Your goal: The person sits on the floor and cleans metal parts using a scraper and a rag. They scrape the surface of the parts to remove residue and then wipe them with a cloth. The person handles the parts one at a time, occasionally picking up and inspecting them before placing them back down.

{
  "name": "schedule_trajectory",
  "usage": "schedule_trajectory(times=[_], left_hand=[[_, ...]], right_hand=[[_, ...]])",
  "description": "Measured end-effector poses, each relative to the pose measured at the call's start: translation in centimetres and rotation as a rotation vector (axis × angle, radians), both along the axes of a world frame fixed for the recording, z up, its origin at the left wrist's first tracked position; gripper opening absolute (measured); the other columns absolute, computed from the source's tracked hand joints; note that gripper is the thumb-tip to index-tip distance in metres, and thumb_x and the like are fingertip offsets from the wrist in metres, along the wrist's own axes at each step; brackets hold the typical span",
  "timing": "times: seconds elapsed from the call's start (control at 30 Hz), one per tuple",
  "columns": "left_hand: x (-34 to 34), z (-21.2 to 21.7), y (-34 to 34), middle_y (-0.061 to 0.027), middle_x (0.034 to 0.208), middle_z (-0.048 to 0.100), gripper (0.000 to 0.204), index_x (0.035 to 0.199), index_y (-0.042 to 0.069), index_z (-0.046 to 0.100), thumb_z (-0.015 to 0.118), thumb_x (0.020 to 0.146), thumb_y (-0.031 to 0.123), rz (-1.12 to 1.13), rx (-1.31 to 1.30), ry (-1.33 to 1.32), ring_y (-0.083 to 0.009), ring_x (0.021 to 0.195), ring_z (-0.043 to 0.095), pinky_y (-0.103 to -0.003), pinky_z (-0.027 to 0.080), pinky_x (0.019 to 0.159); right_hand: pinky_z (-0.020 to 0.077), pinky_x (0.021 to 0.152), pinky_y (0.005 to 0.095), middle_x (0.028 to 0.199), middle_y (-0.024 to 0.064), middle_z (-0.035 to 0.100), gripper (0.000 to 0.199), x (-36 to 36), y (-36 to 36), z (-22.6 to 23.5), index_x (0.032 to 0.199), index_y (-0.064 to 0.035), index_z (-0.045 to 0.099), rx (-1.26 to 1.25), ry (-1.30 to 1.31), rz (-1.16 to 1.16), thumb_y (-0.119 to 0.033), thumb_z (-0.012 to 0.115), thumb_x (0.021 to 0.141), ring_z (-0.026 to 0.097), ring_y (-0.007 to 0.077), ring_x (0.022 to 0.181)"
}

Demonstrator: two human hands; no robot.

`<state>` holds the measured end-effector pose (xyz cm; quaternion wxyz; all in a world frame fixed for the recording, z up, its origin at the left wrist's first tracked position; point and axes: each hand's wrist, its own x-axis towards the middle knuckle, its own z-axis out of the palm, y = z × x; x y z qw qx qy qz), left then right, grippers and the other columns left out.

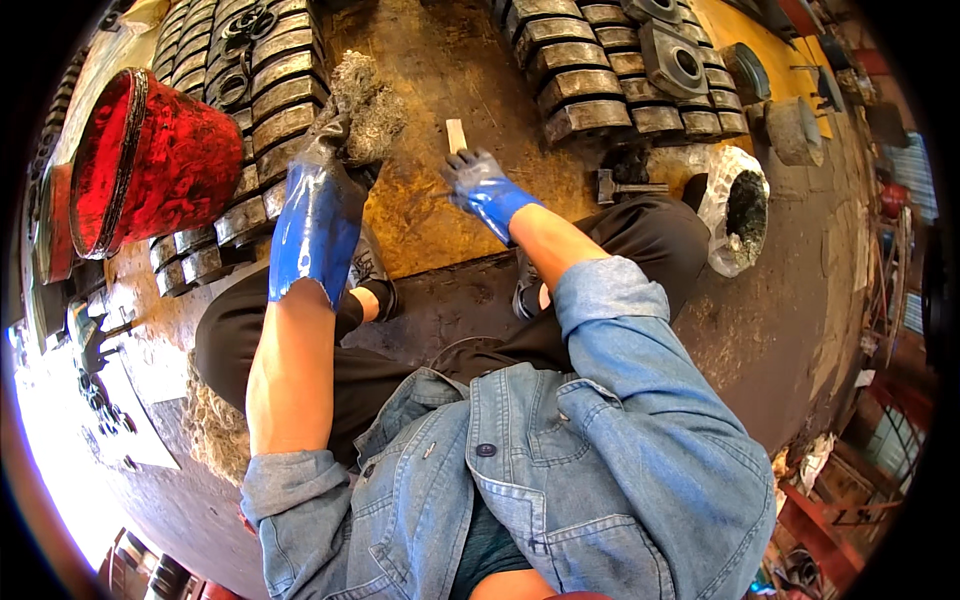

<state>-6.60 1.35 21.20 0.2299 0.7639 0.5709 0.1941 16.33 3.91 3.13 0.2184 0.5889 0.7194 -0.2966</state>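
My left hand (328, 142), in a long blue rubber glove blackened at the fingers, is closed on a clump of tangled grey-brown cotton waste (368, 105). The clump hangs over the left side of the grease-stained yellow floor plate (415, 225). Further right, my right hand (478, 182) wears a blue glove with a dark, dirty palm end. Its fingers are curled low over the plate, at the near end of a short pale strip (456, 135) that sticks out beyond them. The rest of that strip is hidden by the glove.
A red bucket (160, 160) smeared with grease tips at the left, beside rows of metal bearing blocks (285, 95). More blocks (580, 85) stand at the far right. A hammer (630, 188) and a translucent bag (738, 210) lie by my right knee. More fibre waste (215, 425) is behind my left leg.
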Motion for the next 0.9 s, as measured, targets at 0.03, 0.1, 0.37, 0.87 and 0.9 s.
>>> schedule_trajectory(times=[0.03,0.1,0.37,0.87,0.9], left_hand=[[-0.4,-0.6,0.5,-0.0200,0.095,0.064,0.025,0.099,0.003,0.065,0.057,0.089,0.025,0.022,-0.027,0.134,-0.0381,0.092,0.061,-0.044,0.048,0.077],[-0.4,-1.9,2.3,-0.0198,0.095,0.065,0.024,0.099,0.003,0.066,0.057,0.089,0.023,0.043,-0.046,0.258,-0.0378,0.092,0.061,-0.044,0.049,0.076],[2.5,-1.8,2.4,-0.0201,0.103,0.064,0.024,0.107,0.003,0.063,0.057,0.087,0.014,0.035,-0.004,-0.484,-0.0349,0.092,0.063,-0.041,0.051,0.075],[8.8,-2.7,2.0,-0.0207,0.118,0.062,0.042,0.124,0.003,0.056,0.055,0.082,-0.002,0.145,0.009,-0.915,-0.0295,0.093,0.066,-0.034,0.056,0.071],[8.8,-2.6,1.7,-0.0208,0.119,0.062,0.043,0.125,0.003,0.055,0.055,0.082,-0.003,0.120,0.008,-0.908,-0.0292,0.093,0.066,-0.034,0.057,0.071]], right_hand=[[0.0378,0.109,0.0434,0.153,0.0129,0.031,0.053,-0.3,-0.1,1.1,0.142,-0.0113,0.040,-0.064,-0.025,0.025,-0.037,0.051,0.098,0.038,0.0316,0.136],[0.0388,0.109,0.0452,0.155,0.0122,0.029,0.055,-0.2,0.6,3.2,0.143,-0.0126,0.039,-0.162,0.041,-0.053,-0.038,0.054,0.097,0.038,0.0331,0.138],[0.0586,0.071,0.0349,0.120,0.0179,0.059,0.046,-2.2,5.2,12.1,0.132,-0.0008,0.046,0.025,2.156,-1.070,-0.035,0.045,0.102,0.066,0.0244,0.094],[0.0405,0.103,0.0332,0.132,0.0132,0.054,0.047,2.6,4.6,11.1,0.133,-0.0061,0.048,0.507,1.282,-0.819,-0.040,0.041,0.101,0.053,0.0232,0.118],[0.0401,0.104,0.0334,0.132,0.0129,0.054,0.047,3.2,4.8,11.2,0.133,-0.0067,0.049,0.428,1.294,-0.847,-0.040,0.041,0.101,0.052,0.0232,0.119]])
